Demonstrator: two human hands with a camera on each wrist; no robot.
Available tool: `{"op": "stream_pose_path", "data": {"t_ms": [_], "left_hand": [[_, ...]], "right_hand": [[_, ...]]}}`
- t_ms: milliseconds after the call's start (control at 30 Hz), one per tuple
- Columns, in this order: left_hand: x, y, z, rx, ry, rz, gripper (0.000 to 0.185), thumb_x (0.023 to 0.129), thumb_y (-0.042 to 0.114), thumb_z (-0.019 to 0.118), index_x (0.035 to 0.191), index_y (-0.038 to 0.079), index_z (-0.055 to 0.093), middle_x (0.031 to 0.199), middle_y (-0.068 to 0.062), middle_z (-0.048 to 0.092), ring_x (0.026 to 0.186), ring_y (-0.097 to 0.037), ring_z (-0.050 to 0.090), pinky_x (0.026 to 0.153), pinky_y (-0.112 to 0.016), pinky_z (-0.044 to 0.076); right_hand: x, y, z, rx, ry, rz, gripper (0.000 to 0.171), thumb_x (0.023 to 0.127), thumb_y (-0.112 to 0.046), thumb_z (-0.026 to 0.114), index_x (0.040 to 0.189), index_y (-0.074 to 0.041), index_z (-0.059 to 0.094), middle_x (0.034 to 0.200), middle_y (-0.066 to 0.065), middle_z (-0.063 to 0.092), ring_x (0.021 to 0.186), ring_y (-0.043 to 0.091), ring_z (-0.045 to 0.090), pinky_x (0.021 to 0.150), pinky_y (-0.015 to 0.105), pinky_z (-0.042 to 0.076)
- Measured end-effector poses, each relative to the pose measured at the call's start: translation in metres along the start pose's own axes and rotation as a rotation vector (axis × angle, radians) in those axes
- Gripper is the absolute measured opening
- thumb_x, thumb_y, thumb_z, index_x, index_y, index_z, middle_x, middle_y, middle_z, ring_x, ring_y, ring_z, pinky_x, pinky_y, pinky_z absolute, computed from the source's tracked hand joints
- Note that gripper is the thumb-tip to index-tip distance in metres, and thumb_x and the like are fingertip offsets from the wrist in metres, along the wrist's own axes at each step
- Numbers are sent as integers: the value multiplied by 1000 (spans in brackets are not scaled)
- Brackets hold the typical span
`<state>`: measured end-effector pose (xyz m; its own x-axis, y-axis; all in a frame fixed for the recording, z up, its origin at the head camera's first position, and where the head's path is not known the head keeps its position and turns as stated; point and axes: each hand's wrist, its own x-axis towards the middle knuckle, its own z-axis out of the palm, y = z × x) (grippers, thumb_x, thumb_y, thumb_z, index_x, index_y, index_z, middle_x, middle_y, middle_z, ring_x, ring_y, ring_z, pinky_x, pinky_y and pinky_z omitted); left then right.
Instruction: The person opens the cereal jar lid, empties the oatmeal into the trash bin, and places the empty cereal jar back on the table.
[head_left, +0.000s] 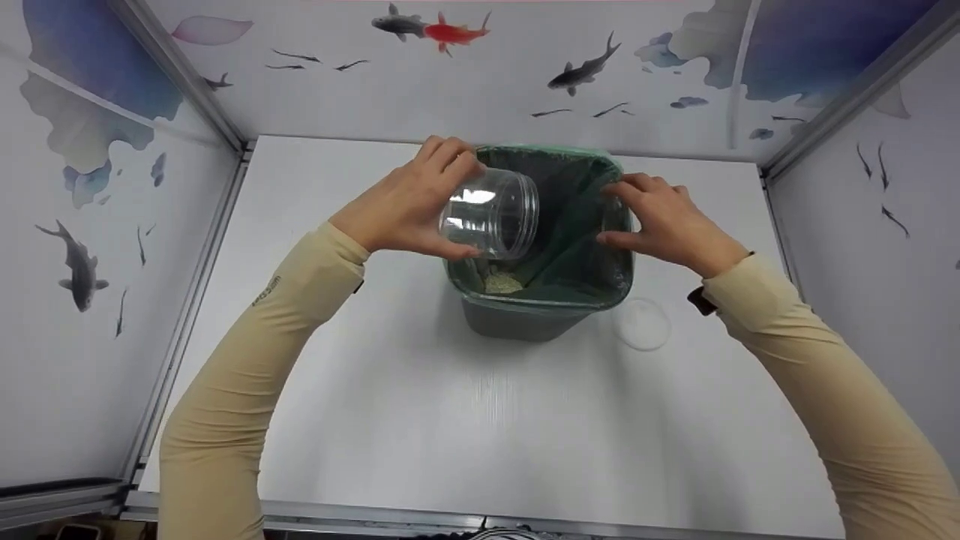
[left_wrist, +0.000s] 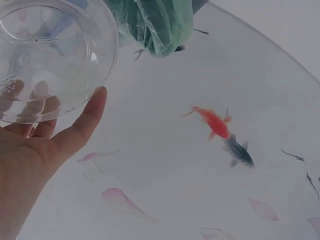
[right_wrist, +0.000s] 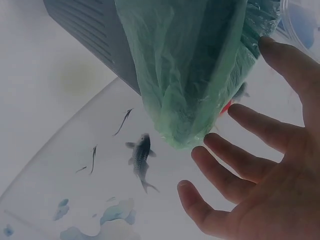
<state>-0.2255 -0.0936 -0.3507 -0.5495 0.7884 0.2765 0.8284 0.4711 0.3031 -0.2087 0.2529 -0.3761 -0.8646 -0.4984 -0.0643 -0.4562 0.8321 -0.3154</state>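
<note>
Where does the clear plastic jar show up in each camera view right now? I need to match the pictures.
Head: the clear jar is at centre, tipped on its side over the bin, held by the left hand.
Left wrist: top left, base toward the camera, fingers showing through it.
Right wrist: only a sliver at the top right corner.
Shared landmark: the green bin liner.

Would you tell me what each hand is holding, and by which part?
Left hand grips the clear jar around its body; right hand holds nothing.
</note>
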Motion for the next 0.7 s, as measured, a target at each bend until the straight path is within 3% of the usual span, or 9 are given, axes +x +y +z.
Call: {"op": "stream_pose_path", "data": {"t_ms": [167, 300, 500, 700], "left_hand": [[-21, -2, 4, -43, 126, 9, 78, 71, 49, 79, 123, 0, 48, 126, -15, 44, 120, -27, 37, 93, -40, 45], [-42, -8, 11, -119, 235, -23, 80, 69, 45, 82, 124, 1, 45, 127, -13, 43, 120, -25, 36, 95, -39, 43], [-77, -12, 23, -220, 328, -92, 83, 66, 39, 86, 127, 2, 42, 130, -13, 42, 121, -23, 36, 92, -44, 44], [-100, -13, 45, -330, 431, -125, 86, 64, 29, 87, 131, 4, 40, 131, -14, 42, 119, -25, 39, 88, -46, 44]], "right_hand": [[-6, 2, 8, 18, 72, -40, 59, 85, -24, 75, 133, 1, 50, 134, 28, 44, 121, 47, 41, 90, 66, 31], [-11, 4, 10, 49, 129, -61, 59, 85, -21, 75, 134, 0, 49, 135, 26, 42, 122, 46, 40, 89, 66, 31], [-16, 6, 13, 81, 134, -41, 59, 85, -19, 75, 135, -1, 48, 138, 26, 40, 124, 46, 38, 92, 66, 29], [-23, 8, 16, 113, 135, -16, 59, 85, -17, 75, 135, 1, 48, 140, 25, 38, 127, 45, 35, 94, 68, 27]]}}
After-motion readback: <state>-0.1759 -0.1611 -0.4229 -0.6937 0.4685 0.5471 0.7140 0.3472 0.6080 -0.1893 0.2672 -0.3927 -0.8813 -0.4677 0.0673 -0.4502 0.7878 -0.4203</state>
